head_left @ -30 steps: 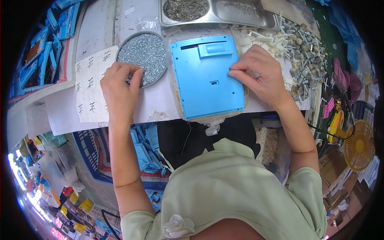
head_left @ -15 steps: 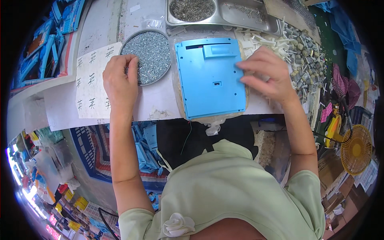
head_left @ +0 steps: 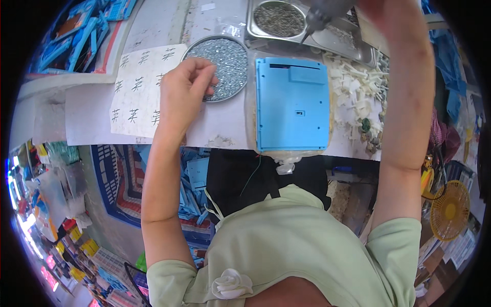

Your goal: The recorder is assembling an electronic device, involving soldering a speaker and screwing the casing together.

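Note:
A flat blue plastic casing [head_left: 289, 115] lies on the bench in front of me, with small holes along its edges and a raised block near its top. To its left sits a round metal dish [head_left: 230, 66] full of small silvery screws. At that dish's near left rim is my left hand [head_left: 185, 92], thumb and fingertips pinched together; anything between them is too small to make out. My right hand [head_left: 381, 14], smeared by motion, reaches to the top edge around a grey power screwdriver [head_left: 327, 14]. The driver's thin bit points down, above and beyond the casing.
Beyond the casing stands a steel tray [head_left: 251, 28] with heaps of small metal parts. White plastic pieces [head_left: 353, 84] are piled to the right. Under the left hand lies a paper sheet [head_left: 135, 97] with handwritten marks. Blue parts fill a bin [head_left: 76, 33] at far left.
My right hand has left the casing's right edge, moved up and away, and taken hold of the power screwdriver. My left hand stays at the screw dish. The whole view has shifted.

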